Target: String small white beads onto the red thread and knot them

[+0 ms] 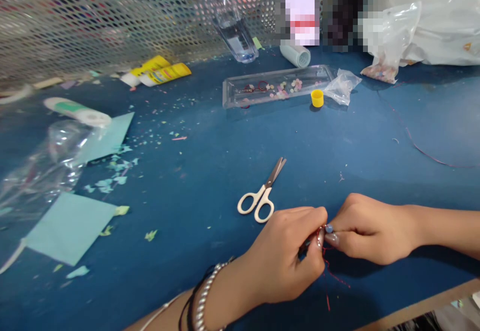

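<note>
Near the table's front edge, my left hand (288, 253) is closed, its thumb and forefinger pinching a thin red thread (327, 261) whose ends hang below the fingers. A small blue bead (329, 228) shows between the two hands. My right hand (371, 231) is closed too, its thumb and forefinger meeting at the bead and the thread; which of them it grips most firmly is partly hidden. White-handled scissors (267, 187) lie just beyond my left hand, blades slightly apart and pointing away.
A clear tray (232, 93) holds beads and flowers, beside a yellow cap (317, 98). Behind stand a water bottle (238, 38) and plastic bags (442, 16). Yellow glue tubes (165, 74), light-blue paper (71, 228) and scraps lie left. A loose thread (423, 151) runs right.
</note>
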A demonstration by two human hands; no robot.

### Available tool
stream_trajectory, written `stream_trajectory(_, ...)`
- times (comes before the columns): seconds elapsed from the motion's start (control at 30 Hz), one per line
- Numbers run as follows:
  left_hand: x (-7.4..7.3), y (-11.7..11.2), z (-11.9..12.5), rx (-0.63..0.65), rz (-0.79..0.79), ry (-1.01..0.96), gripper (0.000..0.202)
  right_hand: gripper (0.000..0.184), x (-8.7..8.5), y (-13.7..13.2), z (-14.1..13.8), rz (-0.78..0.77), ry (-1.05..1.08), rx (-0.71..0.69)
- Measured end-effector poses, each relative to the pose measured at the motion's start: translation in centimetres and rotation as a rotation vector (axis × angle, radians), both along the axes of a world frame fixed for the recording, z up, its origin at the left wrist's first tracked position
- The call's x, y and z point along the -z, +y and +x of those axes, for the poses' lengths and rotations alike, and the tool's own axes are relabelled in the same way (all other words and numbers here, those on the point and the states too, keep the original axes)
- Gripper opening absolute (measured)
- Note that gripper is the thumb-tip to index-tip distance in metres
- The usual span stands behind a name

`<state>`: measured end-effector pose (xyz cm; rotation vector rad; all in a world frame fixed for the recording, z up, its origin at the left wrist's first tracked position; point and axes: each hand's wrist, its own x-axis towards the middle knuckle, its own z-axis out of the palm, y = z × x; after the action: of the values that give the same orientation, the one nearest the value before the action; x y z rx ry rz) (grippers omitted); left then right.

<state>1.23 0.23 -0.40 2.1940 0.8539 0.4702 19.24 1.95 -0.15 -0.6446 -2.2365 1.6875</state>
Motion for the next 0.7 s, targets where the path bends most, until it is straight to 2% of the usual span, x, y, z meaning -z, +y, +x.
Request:
stream_trajectory(0.3,0.29,0.02,-0.17,-0.028,0.025,-0.066,0.020,0.034,-0.14,0.05,-0.02,-0.092,0.044,0.052)
stream_trajectory(0.47,0.48,0.03,-0.20,-0.033,0.021,-0.035,0.020,0.034,0.03,0.01,-0.03,-0.137,0.084,0.104)
stream_trajectory(0.6,0.46,-0.12,-0.17,-0.021,0.048,0.011,0.018,0.032,0.23,-0.01,-0.01,-0.094,0.111,0.098)
stream_trajectory(0.7,0.50,-0.28,-0.04,-0.007,0.157,0.058,0.016,0.031,0.36,-0.21,-0.08,-0.017,0.124,0.090)
